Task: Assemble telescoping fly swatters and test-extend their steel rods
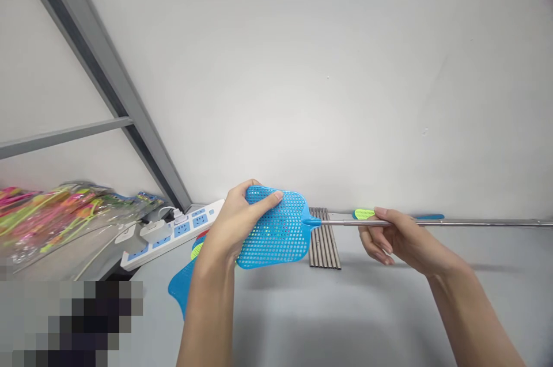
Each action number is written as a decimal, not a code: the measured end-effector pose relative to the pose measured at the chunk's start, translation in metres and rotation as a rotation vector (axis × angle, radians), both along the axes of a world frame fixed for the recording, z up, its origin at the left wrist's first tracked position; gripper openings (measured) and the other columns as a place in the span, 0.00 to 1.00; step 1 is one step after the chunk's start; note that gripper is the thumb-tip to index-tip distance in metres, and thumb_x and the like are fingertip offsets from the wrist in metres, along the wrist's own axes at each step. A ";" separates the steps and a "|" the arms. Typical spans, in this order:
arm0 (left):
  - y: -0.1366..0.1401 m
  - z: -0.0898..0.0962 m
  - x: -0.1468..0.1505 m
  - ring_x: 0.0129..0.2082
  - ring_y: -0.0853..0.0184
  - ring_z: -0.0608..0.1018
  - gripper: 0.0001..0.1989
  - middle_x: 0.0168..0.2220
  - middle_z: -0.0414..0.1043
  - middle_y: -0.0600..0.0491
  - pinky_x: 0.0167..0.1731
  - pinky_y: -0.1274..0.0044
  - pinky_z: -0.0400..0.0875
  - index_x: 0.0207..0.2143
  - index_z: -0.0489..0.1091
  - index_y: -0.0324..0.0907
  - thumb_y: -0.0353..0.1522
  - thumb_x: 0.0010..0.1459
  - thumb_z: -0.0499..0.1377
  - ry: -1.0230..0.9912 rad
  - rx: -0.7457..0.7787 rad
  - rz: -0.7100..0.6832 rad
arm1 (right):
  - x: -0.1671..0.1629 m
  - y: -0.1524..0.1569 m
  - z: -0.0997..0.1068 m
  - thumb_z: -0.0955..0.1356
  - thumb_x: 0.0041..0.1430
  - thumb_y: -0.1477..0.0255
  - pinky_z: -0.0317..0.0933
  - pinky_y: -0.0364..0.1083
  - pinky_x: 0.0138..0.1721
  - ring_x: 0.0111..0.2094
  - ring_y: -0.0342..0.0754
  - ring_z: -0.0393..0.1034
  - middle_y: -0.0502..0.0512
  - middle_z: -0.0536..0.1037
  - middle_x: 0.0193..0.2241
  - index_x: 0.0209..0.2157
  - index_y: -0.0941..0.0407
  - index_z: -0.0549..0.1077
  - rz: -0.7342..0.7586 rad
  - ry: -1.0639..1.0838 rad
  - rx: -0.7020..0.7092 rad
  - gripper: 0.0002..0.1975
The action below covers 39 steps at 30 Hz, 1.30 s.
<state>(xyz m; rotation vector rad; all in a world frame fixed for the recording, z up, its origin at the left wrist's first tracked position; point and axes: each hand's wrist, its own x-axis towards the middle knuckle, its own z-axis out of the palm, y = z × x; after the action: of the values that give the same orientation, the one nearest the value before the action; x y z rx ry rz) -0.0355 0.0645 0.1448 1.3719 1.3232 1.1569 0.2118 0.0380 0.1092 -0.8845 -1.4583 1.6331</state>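
A blue fly swatter (272, 234) with a square mesh head and a thin metal rod is held level above the grey table (302, 321). My left hand (242, 217) is closed on the mesh head, thumb on its front face and fingers behind. Around the metal rod (484, 222), my right hand (397, 234) closes loosely, thumb over it and fingers curled beneath. The rod's far end runs out of view at the right. Beneath the swatter lies a row of several short metal tubes (326, 246). My right hand partly hides a yellow-green mesh piece (365, 214) behind it.
A white power strip (173, 234) with plugs stands at the left by a grey metal post (129, 96). Another blue swatter head (181, 286) lies beside my left forearm. Colourful items in clear bags (56, 211) fill the far left. A white wall (324, 67) rises behind.
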 end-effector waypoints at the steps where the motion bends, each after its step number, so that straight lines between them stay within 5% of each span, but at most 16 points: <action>1: 0.000 0.000 0.002 0.18 0.73 0.67 0.14 0.17 0.61 0.60 0.16 0.82 0.60 0.21 0.60 0.41 0.40 0.39 0.60 0.005 0.005 0.002 | -0.003 0.000 0.000 0.52 0.58 0.64 0.50 0.44 0.21 0.16 0.42 0.54 0.51 0.62 0.13 0.12 0.57 0.61 0.010 -0.002 -0.004 0.25; 15: -0.002 0.002 0.002 0.18 0.73 0.66 0.14 0.17 0.60 0.59 0.16 0.82 0.61 0.21 0.59 0.41 0.39 0.39 0.61 -0.089 -0.050 -0.033 | -0.011 0.003 -0.002 0.51 0.59 0.64 0.49 0.45 0.23 0.18 0.42 0.54 0.50 0.58 0.13 0.12 0.58 0.61 0.015 0.007 -0.006 0.26; 22: 0.000 0.001 -0.005 0.22 0.70 0.70 0.13 0.22 0.64 0.57 0.23 0.78 0.65 0.24 0.59 0.42 0.38 0.42 0.60 -0.184 -0.054 -0.085 | -0.016 0.011 -0.007 0.58 0.56 0.64 0.39 0.44 0.22 0.15 0.39 0.43 0.44 0.45 0.13 0.12 0.56 0.48 -0.257 0.081 -0.028 0.22; 30: 0.001 0.000 -0.018 0.19 0.73 0.68 0.11 0.19 0.60 0.59 0.20 0.81 0.63 0.23 0.59 0.41 0.37 0.43 0.59 -0.209 -0.042 -0.034 | 0.013 0.015 -0.007 0.62 0.53 0.66 0.37 0.44 0.19 0.14 0.39 0.43 0.45 0.45 0.13 0.12 0.56 0.50 -0.522 0.324 -0.003 0.21; 39: 0.005 -0.003 -0.016 0.19 0.74 0.64 0.08 0.18 0.57 0.60 0.18 0.82 0.60 0.21 0.60 0.41 0.35 0.44 0.56 -0.268 -0.018 -0.060 | 0.043 0.016 -0.012 0.61 0.54 0.64 0.40 0.44 0.19 0.14 0.39 0.46 0.46 0.47 0.12 0.11 0.57 0.53 -0.557 0.339 0.009 0.22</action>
<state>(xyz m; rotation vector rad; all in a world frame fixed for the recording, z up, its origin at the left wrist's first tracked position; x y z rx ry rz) -0.0513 0.0691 0.1423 1.1885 1.0914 1.2369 0.2546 0.0542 0.0970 -0.8608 -0.8825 1.2753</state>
